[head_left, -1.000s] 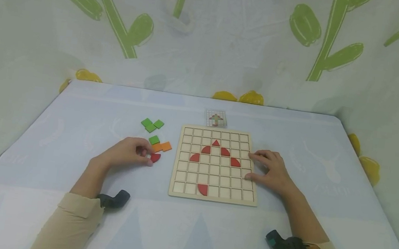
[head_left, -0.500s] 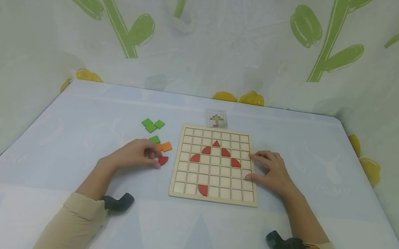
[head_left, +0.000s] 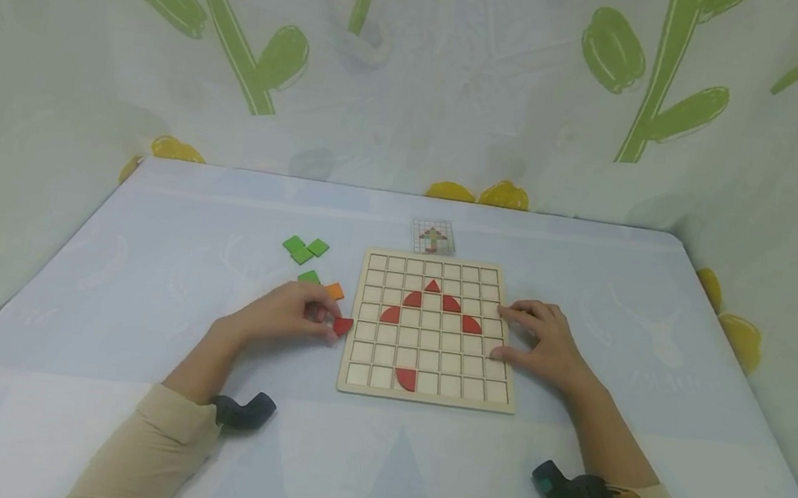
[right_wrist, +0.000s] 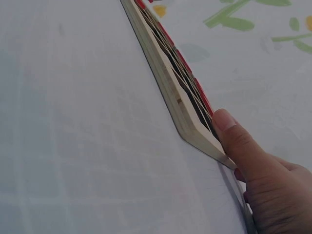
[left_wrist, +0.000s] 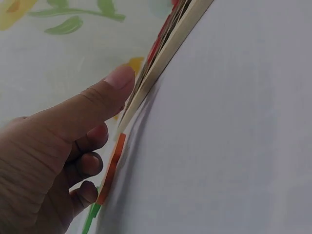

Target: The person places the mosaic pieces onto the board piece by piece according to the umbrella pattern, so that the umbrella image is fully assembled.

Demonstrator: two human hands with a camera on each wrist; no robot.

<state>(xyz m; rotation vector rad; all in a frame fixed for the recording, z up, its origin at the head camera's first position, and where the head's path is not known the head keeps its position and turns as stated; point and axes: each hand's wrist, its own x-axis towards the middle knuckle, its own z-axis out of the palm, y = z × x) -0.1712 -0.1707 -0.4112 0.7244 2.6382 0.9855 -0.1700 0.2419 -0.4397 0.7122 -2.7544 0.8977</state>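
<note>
Leaf-printed backdrop [head_left: 455,113], pale table [head_left: 143,240]: red piece [head_left: 342,326] pinched by the grid board [head_left: 425,399]

Working from the left, we record a tan sleeve [head_left: 145,451] with a black wrist device [head_left: 247,412] at its cuff. We find the left hand [head_left: 285,311] pinching the red piece between thumb and fingertips, at the left edge of the grid board; we cannot tell whether the piece touches the wood. Beyond that hand we count three green tiles [head_left: 302,255] clustered together, a fourth partly covered by it, and an orange tile [head_left: 335,291].

On the grid board we note one red triangle [head_left: 433,286] in the second row, with red quarter-circles [head_left: 451,304] in pairs in the third and fourth rows and one more in the bottom row. Behind the board lies a pattern card [head_left: 434,238]. At far right, the right hand [head_left: 544,344] rests on the board's right edge, thumb and fingers spread apart.
</note>
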